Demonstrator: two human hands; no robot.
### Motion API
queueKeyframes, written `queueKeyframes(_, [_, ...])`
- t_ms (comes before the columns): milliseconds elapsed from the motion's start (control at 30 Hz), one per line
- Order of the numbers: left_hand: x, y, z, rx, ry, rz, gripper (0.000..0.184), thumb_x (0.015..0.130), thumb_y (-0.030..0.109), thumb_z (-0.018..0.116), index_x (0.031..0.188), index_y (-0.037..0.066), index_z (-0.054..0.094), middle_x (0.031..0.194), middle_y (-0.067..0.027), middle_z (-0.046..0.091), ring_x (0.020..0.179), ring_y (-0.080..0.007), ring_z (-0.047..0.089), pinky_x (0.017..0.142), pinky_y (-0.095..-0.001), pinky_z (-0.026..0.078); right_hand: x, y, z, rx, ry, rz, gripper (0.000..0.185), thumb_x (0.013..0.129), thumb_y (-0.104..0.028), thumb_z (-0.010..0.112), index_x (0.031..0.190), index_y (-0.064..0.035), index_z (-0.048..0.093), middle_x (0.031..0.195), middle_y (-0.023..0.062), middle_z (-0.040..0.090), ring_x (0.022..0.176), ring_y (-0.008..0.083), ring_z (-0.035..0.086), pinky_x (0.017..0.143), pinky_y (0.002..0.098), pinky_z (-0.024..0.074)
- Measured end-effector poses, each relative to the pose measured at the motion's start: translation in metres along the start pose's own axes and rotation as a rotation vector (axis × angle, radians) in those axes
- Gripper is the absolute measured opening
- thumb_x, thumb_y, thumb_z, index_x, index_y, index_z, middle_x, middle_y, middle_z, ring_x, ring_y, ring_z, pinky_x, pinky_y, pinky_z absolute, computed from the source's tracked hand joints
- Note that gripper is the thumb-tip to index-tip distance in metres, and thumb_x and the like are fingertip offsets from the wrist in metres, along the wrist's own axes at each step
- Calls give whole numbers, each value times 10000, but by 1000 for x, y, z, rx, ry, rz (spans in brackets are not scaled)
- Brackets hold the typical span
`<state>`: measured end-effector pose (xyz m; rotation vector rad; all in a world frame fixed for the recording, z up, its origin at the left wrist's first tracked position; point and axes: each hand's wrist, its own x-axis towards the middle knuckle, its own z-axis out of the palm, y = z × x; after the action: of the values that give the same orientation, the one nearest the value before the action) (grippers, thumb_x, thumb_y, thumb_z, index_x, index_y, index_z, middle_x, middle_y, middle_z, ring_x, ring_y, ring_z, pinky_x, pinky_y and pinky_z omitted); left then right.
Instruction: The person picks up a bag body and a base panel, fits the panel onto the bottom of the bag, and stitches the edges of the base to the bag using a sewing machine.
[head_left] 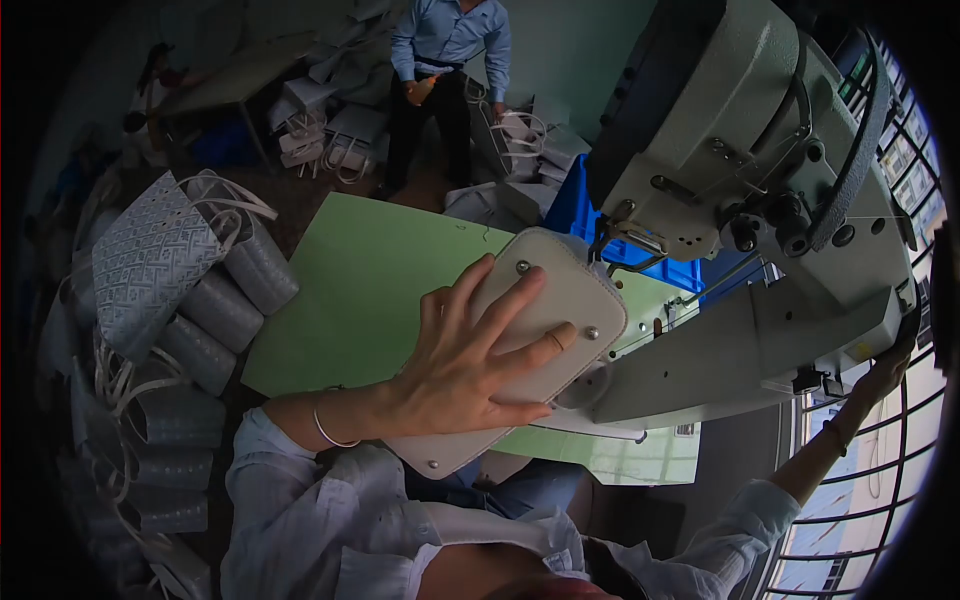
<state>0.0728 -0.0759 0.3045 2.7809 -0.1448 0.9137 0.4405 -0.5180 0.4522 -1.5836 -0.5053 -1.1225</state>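
Note:
My left hand (490, 355) lies with spread fingers across the pale base of a handbag (555, 265), pressing it from above. Several round metal studs dot that base, and stitching follows its rim. The bag's far corner sits right by the needle area of a large grey sewing machine (690, 120), over its arm (700, 365). On the far right, my right hand (885, 375) reaches up to the dark edge at the machine's end. Its fingers are mostly hidden there, so their grip is unclear.
A light green tabletop (340, 270) extends under the bag. Silvery patterned bags (155, 260) with white handles are piled at left. A blue crate (640, 262) stands behind the machine. A person in a blue shirt (455, 40) stands beyond, among more bags. A barred window (880, 480) is at right.

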Motion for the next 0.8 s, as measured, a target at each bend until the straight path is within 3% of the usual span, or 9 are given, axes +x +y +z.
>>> queueKeyframes(100, [-7, 2, 14, -15, 72, -5, 765, 650, 531, 783, 1325, 298, 505, 1522, -153, 189, 1311, -505, 229, 851, -574, 328, -22, -16, 7, 40, -20, -29, 594, 1013, -480, 310, 1433, -74, 415, 1366, 123, 527, 1236, 254, 519, 872, 342, 525])
queueKeyframes(333, [-8, 9, 23, -15, 123, -63, 748, 667, 540, 769, 1326, 308, 502, 1520, -147, 195, 1326, -494, 220, 859, -572, 311, -8, 16, -21, -57, -25, 39, 575, 1014, -461, 330, 1439, -81, 406, 1374, 116, 518, 1229, 249, 523, 865, 332, 526])
queueKeyframes(467, [-7, 7, 28, -81, 178, -95, 931, 655, 555, 779, 1405, 172, 385, 1486, -219, 206, 1343, -475, 213, 942, -576, 272, 72, 69, -68, -248, -222, 115, 565, 1015, -449, 341, 1443, -85, 401, 1379, 112, 514, 1225, 246, 526, 860, 326, 526])
queueKeyframes(600, [-2, 8, 24, -135, 190, -168, 1200, 598, 563, 816, 1454, 3, 188, 1458, -298, 184, 1357, -476, 203, 998, -581, 248, 39, 70, -77, -427, -296, -314, 529, 1009, -391, 436, 1411, -46, 437, 1310, 148, 560, 1111, 237, 599, 862, 327, 524])
queueKeyframes(667, [10, 15, 21, -104, 183, -220, 1233, 579, 550, 832, 1457, -2, 164, 1459, -304, 177, 1359, -483, 199, 989, -593, 253, -34, 19, -51, -561, 145, -184, 423, 981, -288, 539, 1240, 47, 555, 1176, 190, 607, 998, 246, 629, 832, 335, 536])
queueKeyframes(733, [26, 22, 20, -85, 155, -269, 1268, 560, 536, 848, 1461, -7, 140, 1460, -309, 171, 1361, -489, 196, 980, -606, 258, -127, 7, -37, -613, 374, -181, 386, 990, -290, 521, 1134, 59, 595, 1111, 189, 620, 958, 251, 634, 818, 334, 538])
queueKeyframes(800, [43, 25, 24, -37, 250, -289, 1259, 533, 461, 871, 1461, -1, 157, 1433, -313, 205, 1328, -496, 239, 986, -599, 271, -230, -1, 4, -336, 364, -284, 325, 1000, -270, 498, 1098, 31, 573, 1013, 146, 599, 847, 234, 605, 748, 335, 534])
